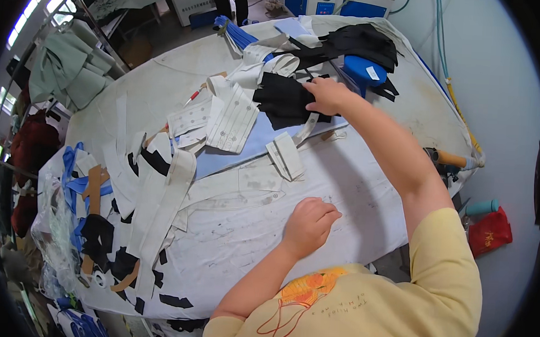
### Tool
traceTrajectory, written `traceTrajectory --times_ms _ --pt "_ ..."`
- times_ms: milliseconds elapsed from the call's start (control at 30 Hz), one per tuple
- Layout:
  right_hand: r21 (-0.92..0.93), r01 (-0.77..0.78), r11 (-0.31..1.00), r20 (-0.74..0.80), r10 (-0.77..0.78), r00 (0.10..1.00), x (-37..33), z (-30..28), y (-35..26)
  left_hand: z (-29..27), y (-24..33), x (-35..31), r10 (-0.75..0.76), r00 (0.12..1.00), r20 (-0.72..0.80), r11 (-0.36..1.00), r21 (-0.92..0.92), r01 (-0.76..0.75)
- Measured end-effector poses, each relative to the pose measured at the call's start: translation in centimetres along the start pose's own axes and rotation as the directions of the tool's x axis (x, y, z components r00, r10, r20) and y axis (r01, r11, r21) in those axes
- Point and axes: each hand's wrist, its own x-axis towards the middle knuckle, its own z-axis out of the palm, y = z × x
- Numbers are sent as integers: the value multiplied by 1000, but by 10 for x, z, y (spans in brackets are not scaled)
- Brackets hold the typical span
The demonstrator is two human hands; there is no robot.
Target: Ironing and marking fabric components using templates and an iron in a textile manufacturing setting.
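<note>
My right hand reaches across the table and touches a small stack of black fabric pieces. Its thumb and fingers are apart, with black cloth between them. Under the stack lies a light blue sheet, and beside it are white pattern pieces with printed lines and dots. Closer to me, my left hand rests on the white table cover. Its fingers are curled together, and nothing shows in them. A folded white piece lies between the two hands.
Long white strips and black scraps cover the table's left side, near clear plastic. At the back are a blue round object, more black fabric and a blue bundle. An iron-like tool with a wooden handle sits at the right edge.
</note>
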Motion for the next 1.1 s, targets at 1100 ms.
traceTrajectory --times_ms 1100 --pt "269 461 846 -257 -399 881 -270 140 7 -3 -10 -10 -214 977 20 975 -50 215"
